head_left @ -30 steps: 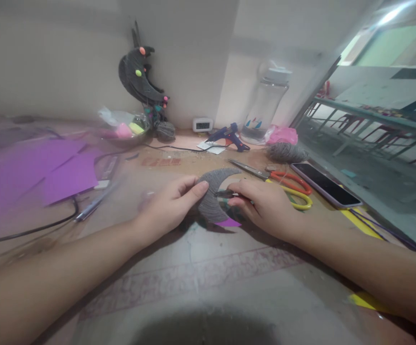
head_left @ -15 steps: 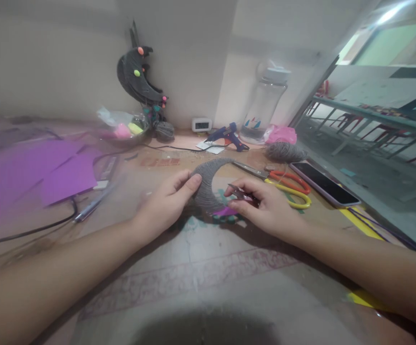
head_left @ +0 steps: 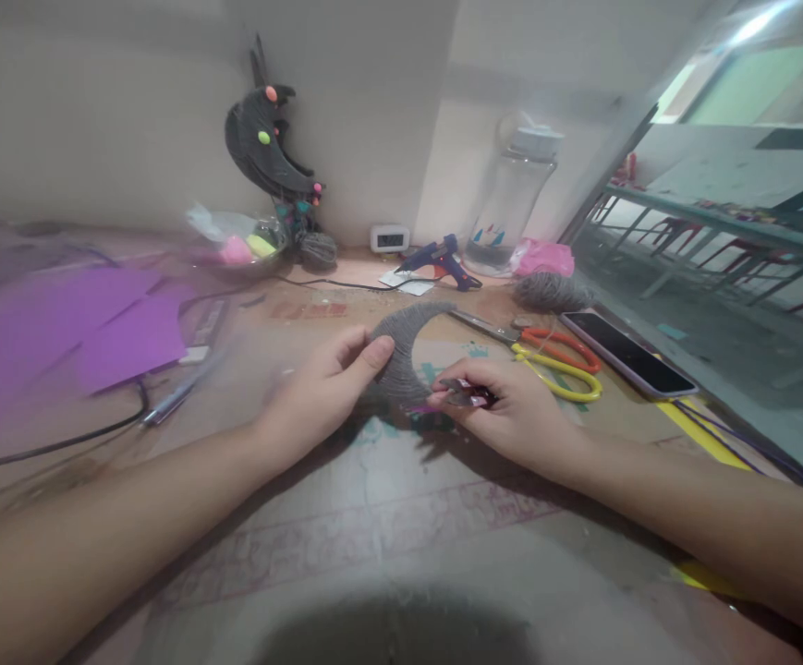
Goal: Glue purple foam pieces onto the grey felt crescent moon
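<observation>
My left hand (head_left: 335, 383) grips the outer edge of a crescent (head_left: 405, 356) wrapped in grey yarn, thumb on top and fingers behind. Tucked in my closed right hand (head_left: 512, 406) is a small dark pointed metal tool (head_left: 463, 392) that looks like thread snips. The fingertips of that hand pinch at the lower end of the crescent, where a bit of purple shows; what they pinch is too small to make out. The crescent is held just above the table, its hollow side facing right.
Scissors (head_left: 560, 369) with orange and yellow handles and a phone (head_left: 626, 354) lie at right. Behind stand a glue gun (head_left: 443, 261), a small clock (head_left: 389, 239), a bottle (head_left: 512, 203) and grey yarn (head_left: 553, 291). Purple sheets (head_left: 130, 323) lie left; a decorated dark crescent (head_left: 255, 143) leans on the wall.
My right hand has moved slightly left to the lower end of the crescent, and the tool's tip has swung lower. The purple piece and dark green beads below are now mostly hidden.
</observation>
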`<state>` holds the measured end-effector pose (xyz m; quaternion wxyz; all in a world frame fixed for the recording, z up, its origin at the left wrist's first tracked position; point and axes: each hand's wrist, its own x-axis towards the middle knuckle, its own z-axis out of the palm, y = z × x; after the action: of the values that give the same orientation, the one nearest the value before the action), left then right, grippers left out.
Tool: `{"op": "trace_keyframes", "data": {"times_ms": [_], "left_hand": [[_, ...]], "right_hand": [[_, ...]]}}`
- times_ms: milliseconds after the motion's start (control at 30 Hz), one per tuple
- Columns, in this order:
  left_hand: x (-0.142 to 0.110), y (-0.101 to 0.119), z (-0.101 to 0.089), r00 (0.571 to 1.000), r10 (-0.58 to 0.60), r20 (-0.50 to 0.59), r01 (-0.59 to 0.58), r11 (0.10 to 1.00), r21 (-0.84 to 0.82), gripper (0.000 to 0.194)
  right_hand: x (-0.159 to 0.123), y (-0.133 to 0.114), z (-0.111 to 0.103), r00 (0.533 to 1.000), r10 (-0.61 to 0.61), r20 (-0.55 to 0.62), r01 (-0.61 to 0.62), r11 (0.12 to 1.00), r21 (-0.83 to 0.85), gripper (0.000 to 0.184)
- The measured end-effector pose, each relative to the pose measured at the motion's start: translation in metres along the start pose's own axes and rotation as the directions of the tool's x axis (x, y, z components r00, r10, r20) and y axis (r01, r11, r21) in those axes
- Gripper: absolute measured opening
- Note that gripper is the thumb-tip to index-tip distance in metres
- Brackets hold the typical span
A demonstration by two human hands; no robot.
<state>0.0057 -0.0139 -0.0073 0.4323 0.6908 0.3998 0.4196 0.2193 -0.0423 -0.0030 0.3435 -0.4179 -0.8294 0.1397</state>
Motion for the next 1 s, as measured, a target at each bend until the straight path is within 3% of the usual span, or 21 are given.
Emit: {"op": "trace_keyframes", "data": {"times_ms": [200, 400, 667, 833, 1000], "left_hand": [[0.001, 0.000, 0.001, 0.997, -0.045, 0.055, 0.047, 0.998, -0.034, 0.030], [0.000, 0.000, 0.001, 0.996, -0.059, 0.069, 0.054, 0.996, 0.075, 0.037], [0.002, -0.002, 0.002, 0.997, -0.036, 0.074, 0.043, 0.995, -0.095, 0.026], [0.001, 0.002, 0.002, 0.994, -0.076, 0.077, 0.086, 0.988, -0.127, 0.023], [0.000, 0.002, 0.002, 0.986, -0.121, 0.118, 0.140, 0.977, -0.163, 0.024]], "right_hand": [[-0.001, -0.003, -0.001, 1.000, 0.021, -0.019, -0.021, 1.000, -0.005, 0.005], [-0.001, 0.000, 0.000, 1.000, 0.003, -0.010, -0.003, 1.000, -0.008, 0.007], [-0.001, 0.000, -0.002, 1.000, 0.016, 0.022, -0.016, 1.000, 0.000, 0.006], [0.003, 0.006, -0.013, 0.988, -0.157, 0.004, 0.157, 0.982, -0.107, 0.029], [0.006, 0.016, -0.021, 0.944, -0.317, 0.086, 0.326, 0.874, -0.361, 0.031]]}}
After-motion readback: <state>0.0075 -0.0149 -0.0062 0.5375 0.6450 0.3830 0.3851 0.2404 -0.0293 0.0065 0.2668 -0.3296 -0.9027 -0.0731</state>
